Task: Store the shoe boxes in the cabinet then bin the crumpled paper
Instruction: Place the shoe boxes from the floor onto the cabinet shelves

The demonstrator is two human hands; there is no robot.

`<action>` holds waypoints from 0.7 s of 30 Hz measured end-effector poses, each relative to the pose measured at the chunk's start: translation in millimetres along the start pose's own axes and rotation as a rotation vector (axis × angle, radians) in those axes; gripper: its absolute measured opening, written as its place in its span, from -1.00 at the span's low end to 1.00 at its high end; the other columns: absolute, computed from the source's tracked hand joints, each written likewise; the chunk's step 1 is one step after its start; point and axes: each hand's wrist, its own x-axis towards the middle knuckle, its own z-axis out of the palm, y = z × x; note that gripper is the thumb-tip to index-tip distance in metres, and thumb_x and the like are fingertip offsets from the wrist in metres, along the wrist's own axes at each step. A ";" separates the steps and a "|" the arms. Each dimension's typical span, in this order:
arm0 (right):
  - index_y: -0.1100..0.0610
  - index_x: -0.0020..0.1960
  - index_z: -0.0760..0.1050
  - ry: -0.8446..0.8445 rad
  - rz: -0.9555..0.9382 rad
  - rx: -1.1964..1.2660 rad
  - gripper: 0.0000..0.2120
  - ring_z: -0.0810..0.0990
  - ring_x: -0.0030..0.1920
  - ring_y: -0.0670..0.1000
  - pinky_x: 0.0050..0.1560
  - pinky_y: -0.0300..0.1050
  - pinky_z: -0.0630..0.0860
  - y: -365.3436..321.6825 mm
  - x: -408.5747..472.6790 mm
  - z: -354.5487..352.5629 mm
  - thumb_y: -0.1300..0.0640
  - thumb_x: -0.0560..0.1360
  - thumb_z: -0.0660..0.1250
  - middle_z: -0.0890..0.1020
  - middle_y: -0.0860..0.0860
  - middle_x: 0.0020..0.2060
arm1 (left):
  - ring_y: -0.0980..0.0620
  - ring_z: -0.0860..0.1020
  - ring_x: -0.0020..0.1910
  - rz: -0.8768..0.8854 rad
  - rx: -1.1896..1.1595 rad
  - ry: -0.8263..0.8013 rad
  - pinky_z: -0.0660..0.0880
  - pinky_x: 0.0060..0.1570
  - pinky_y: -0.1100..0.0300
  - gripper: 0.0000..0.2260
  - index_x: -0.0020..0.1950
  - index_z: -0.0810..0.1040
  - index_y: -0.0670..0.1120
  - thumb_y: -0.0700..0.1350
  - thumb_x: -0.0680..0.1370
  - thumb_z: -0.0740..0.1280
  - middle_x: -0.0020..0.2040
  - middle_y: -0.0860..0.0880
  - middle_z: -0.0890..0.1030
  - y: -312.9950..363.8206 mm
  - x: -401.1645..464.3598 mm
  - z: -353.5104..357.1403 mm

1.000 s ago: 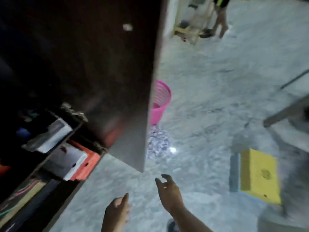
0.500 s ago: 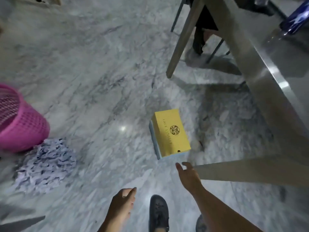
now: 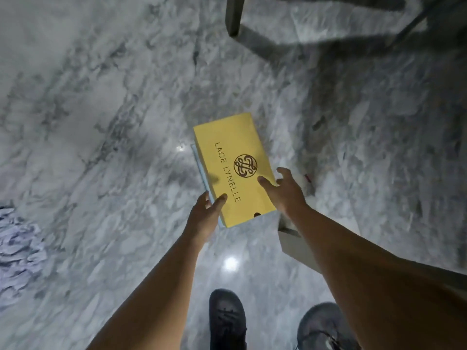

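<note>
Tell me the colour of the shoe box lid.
Yellow, with dark lettering and a round emblem, on the shoe box lid; head view.

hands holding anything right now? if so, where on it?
Nothing is lifted yet. The yellow shoe box lies on the floor; the left hand touches its near-left corner, and the right hand is spread open over its right edge.

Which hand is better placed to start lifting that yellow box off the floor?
Left. The left hand is already at the near left corner of the yellow box, thumb on the lid and fingers beside the edge. The right hand hovers open over the lid's right side, not yet gripping. Lifting likely needs both.
</note>
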 end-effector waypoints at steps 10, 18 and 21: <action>-0.11 0.26 0.31 -0.090 0.072 0.221 -0.28 0.64 0.11 0.03 0.13 0.11 0.64 51.3 -41.5 59.8 -0.27 0.27 0.62 0.62 -0.04 0.14 | 0.16 0.59 0.10 0.009 -0.222 0.115 0.54 0.06 -0.01 -0.67 0.28 0.41 0.30 0.05 0.57 0.40 0.14 0.23 0.62 -43.1 -21.5 15.2; -0.11 0.32 0.35 -0.194 -0.064 0.091 -0.31 0.64 0.07 -0.01 -0.07 -0.19 0.53 20.1 -172.7 71.8 -0.25 0.34 0.60 0.64 -0.09 0.09 | 0.11 0.58 0.21 0.031 -0.368 0.282 0.52 0.30 -0.11 -0.56 0.36 0.42 0.29 0.08 0.52 0.43 0.22 0.22 0.60 -84.9 -142.6 -42.3; -0.15 0.25 0.35 -0.245 -0.151 0.024 -0.34 0.65 0.02 -0.07 -0.08 -0.19 0.56 13.7 -240.2 85.3 -0.26 0.31 0.61 0.63 -0.16 0.02 | 0.17 0.57 0.17 0.032 -0.428 0.334 0.53 0.20 0.05 -0.52 0.45 0.39 0.23 0.02 0.57 0.41 0.29 0.15 0.58 -116.1 -213.3 -73.6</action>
